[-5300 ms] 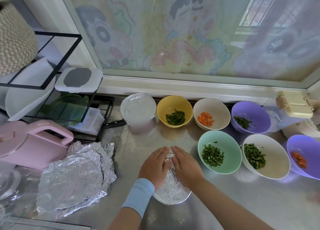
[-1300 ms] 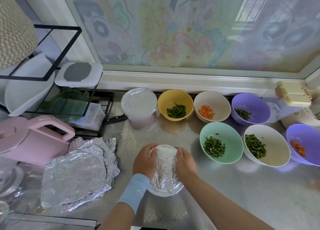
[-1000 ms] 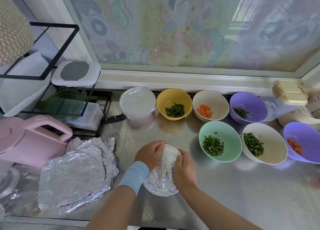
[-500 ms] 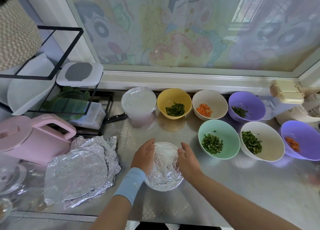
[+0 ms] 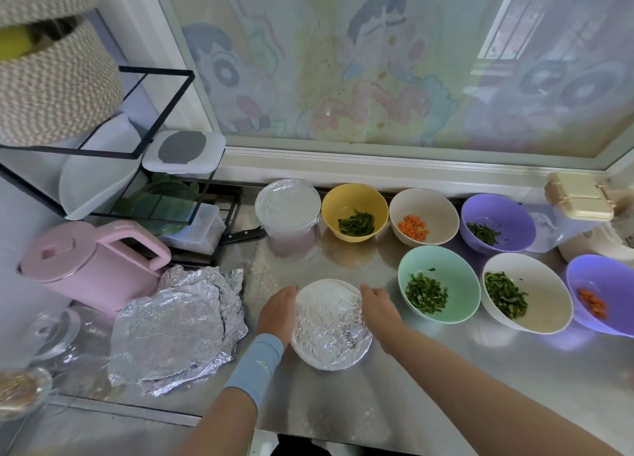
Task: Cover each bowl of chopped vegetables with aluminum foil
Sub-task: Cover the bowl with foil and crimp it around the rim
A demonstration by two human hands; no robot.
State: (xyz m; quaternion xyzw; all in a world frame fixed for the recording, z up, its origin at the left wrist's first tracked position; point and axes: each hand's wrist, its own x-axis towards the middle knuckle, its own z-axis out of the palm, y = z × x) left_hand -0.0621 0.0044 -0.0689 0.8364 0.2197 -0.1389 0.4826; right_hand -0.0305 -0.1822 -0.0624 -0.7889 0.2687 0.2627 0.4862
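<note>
A foil-covered bowl [image 5: 331, 323] stands on the steel counter [image 5: 446, 369] in front of me. My left hand [image 5: 276, 313], with a blue wristband, lies against its left side; my right hand [image 5: 380, 306] lies against its right side, both pressing the foil at the rim. A second foil-covered bowl [image 5: 288, 208] stands at the back. Uncovered bowls hold chopped vegetables: yellow [image 5: 355, 198], beige with carrot [image 5: 429, 203], purple [image 5: 504, 212], mint green [image 5: 446, 273], white [image 5: 542, 304] and another purple one [image 5: 603, 277]. A pile of foil sheets [image 5: 171, 325] lies to the left.
A pink kettle [image 5: 89, 270] stands left of the foil pile, with glass lids nearer the corner. A black wire rack [image 5: 154, 181] holds containers at the back left, and a knife [image 5: 240, 236] lies by it. A cream box [image 5: 579, 198] sits at the back right.
A second ago both hands held the foil-wrapped bowl tilted on edge. It now sits flat on the counter, and my hands rest along its two sides.
</note>
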